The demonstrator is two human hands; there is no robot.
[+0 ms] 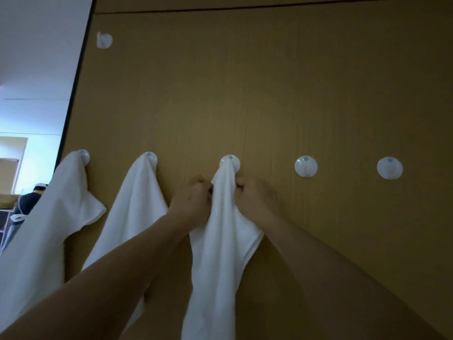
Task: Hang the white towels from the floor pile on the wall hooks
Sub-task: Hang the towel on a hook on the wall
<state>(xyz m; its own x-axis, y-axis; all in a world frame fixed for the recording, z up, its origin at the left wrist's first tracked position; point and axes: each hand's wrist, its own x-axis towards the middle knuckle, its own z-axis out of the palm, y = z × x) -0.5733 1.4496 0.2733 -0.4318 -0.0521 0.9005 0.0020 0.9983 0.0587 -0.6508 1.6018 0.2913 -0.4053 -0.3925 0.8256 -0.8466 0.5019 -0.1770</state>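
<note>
Panel [294, 94]: tan-brown, faint vertical grain, dark seam line at 12 o'clock. Towels all plain white: one at 9 o'clock [61, 204], next [137, 204], centre one [220, 241]. Hooks [306, 166] white discs with pale blue dot on top. Wall [36, 57] at 10 o'clock was white, bluish lower down. Person [28, 202] at 9 o'clock wore dark navy.

A tan wood-grain wall panel [294, 94] fills most of the view (dimly lit). A dark edge strip [76, 89] bounds it on the left, where a bright white room [31, 69] opens beyond
</note>
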